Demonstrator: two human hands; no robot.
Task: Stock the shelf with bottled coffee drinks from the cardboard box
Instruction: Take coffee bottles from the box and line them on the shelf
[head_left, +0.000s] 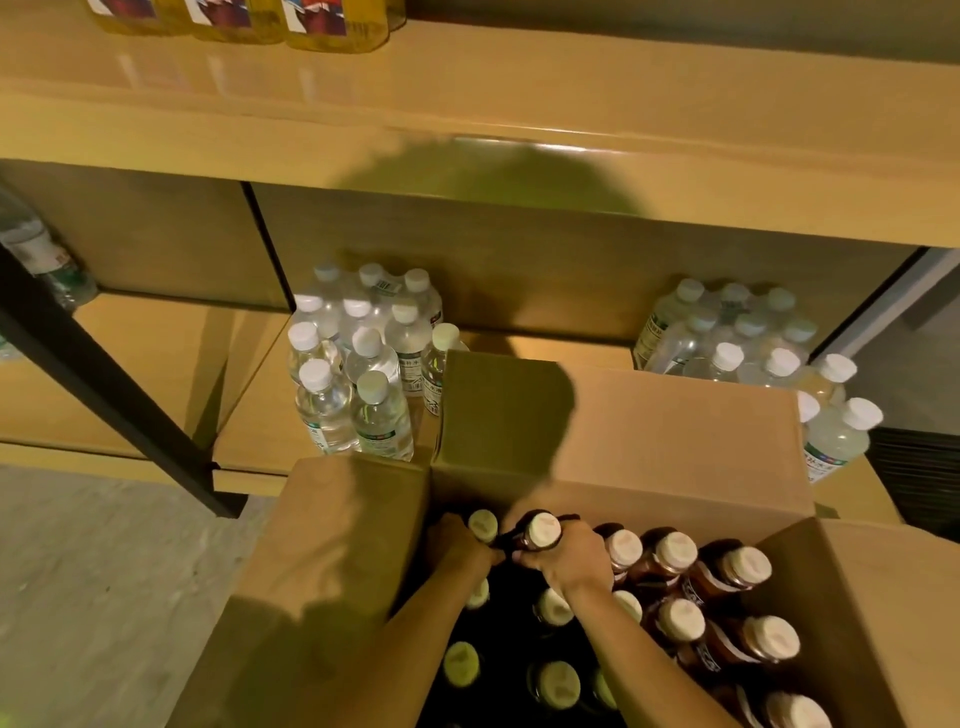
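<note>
An open cardboard box (649, 447) stands in front of the low shelf (561, 345), packed with several brown coffee bottles (675, 618) with pale caps. Both my hands reach into its far left corner. My left hand (457, 545) curls around a bottle (483, 524) whose cap shows above the fingers. My right hand (566, 558) grips the neck of the neighbouring bottle (543, 531). The bottles' lower parts are hidden in the dark of the box.
Several clear water bottles (358, 364) stand at the shelf's left and another group (737, 338) at its right, with a bare gap between them behind the box. Yellow bottles (311, 23) sit on the upper shelf (467, 119). A black post (104, 384) slants at left.
</note>
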